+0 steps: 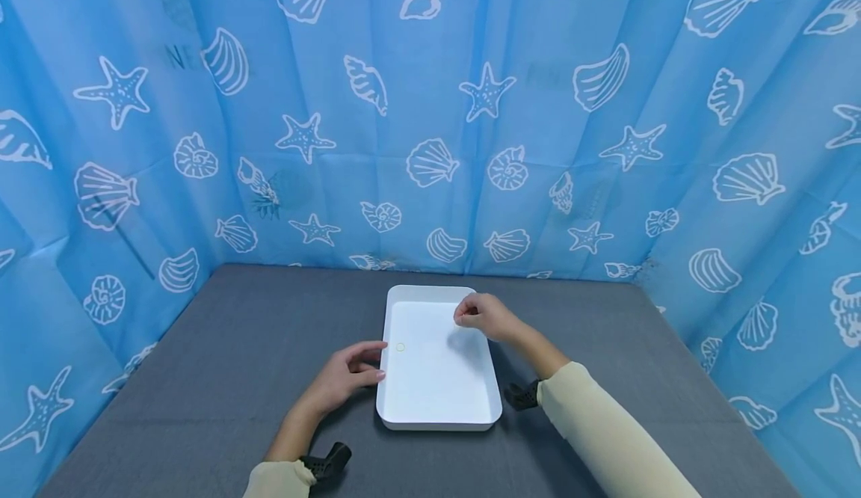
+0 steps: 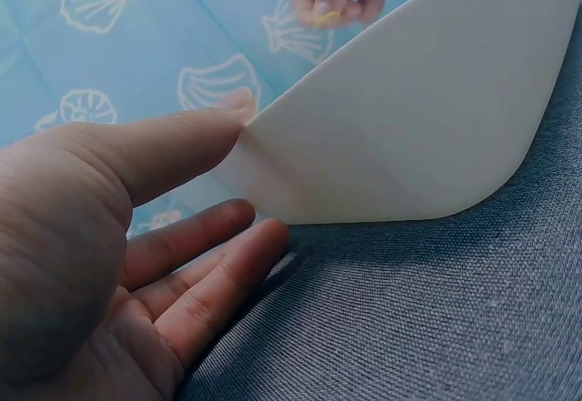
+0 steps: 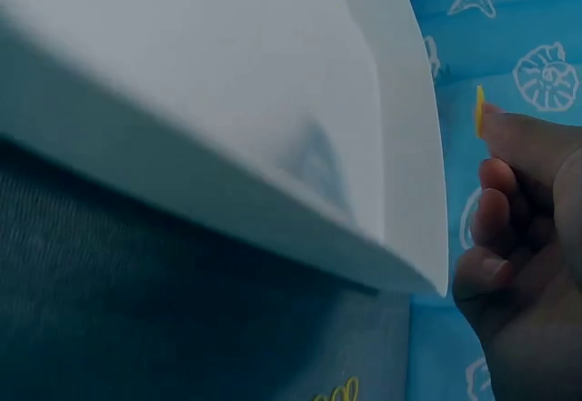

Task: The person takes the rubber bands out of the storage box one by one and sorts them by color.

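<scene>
A white rectangular tray (image 1: 440, 416) stands on the grey cloth. At its left side, my left hand (image 1: 346, 378) touches the rim with a digit, its fingers relaxed by the outer wall (image 2: 400, 119). My right hand (image 1: 491, 317) hovers above the tray's far right part. Between its thumb and finger it pinches a small yellow ring (image 3: 479, 112), seen edge-on in the right wrist view; in the head view the ring is too small to make out. Another thin yellow ring (image 1: 400, 347) lies inside the tray near the left wall.
Several yellow loops (image 3: 341, 390) show on the grey cloth at the bottom of the right wrist view, outside the tray. Blue curtains (image 1: 430, 131) with white shells and starfish hang behind and beside the cloth-covered table (image 1: 282, 311).
</scene>
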Action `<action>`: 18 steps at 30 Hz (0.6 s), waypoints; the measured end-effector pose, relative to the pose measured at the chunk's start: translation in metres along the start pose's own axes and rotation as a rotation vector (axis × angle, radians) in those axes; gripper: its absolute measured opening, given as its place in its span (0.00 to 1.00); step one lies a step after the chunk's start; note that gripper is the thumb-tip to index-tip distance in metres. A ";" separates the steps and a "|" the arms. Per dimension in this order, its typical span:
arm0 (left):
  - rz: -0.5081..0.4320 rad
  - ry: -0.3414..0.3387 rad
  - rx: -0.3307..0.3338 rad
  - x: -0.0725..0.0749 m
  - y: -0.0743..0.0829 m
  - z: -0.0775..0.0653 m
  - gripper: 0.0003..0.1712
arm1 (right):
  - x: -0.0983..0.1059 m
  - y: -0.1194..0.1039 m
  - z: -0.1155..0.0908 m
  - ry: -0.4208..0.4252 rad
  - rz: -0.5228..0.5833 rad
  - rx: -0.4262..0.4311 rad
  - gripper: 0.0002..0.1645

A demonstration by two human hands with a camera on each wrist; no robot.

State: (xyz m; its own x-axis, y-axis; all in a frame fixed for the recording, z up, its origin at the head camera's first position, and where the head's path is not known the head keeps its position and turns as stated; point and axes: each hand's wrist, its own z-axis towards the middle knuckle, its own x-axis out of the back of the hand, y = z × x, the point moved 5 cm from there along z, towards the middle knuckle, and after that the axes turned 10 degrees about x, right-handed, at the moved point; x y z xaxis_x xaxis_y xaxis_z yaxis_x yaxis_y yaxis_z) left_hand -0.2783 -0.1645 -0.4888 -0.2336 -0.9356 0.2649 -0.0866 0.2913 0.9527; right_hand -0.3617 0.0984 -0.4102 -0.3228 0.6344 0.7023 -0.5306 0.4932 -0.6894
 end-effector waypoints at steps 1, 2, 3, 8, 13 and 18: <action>-0.001 0.000 0.001 0.000 0.000 0.000 0.30 | 0.002 0.002 -0.002 0.019 -0.002 -0.002 0.04; -0.003 0.000 0.003 0.000 0.000 0.000 0.31 | 0.005 0.004 -0.004 0.039 -0.005 -0.010 0.04; -0.006 0.000 0.005 0.000 0.001 0.000 0.31 | 0.006 0.006 -0.006 0.057 -0.001 -0.022 0.03; -0.009 0.000 0.011 0.000 0.001 0.000 0.30 | 0.014 0.020 -0.017 0.126 0.014 -0.066 0.03; -0.013 0.001 0.009 0.000 0.000 0.000 0.29 | 0.021 0.034 -0.030 0.169 0.010 -0.065 0.03; -0.012 -0.004 0.003 0.000 0.001 -0.001 0.29 | 0.025 0.045 -0.042 0.201 0.004 -0.060 0.03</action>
State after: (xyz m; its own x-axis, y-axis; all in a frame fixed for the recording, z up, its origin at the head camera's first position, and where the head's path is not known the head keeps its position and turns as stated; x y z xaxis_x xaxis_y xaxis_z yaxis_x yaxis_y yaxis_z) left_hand -0.2772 -0.1642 -0.4877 -0.2361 -0.9384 0.2524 -0.0928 0.2803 0.9554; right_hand -0.3609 0.1617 -0.4313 -0.1588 0.7391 0.6546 -0.4804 0.5214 -0.7053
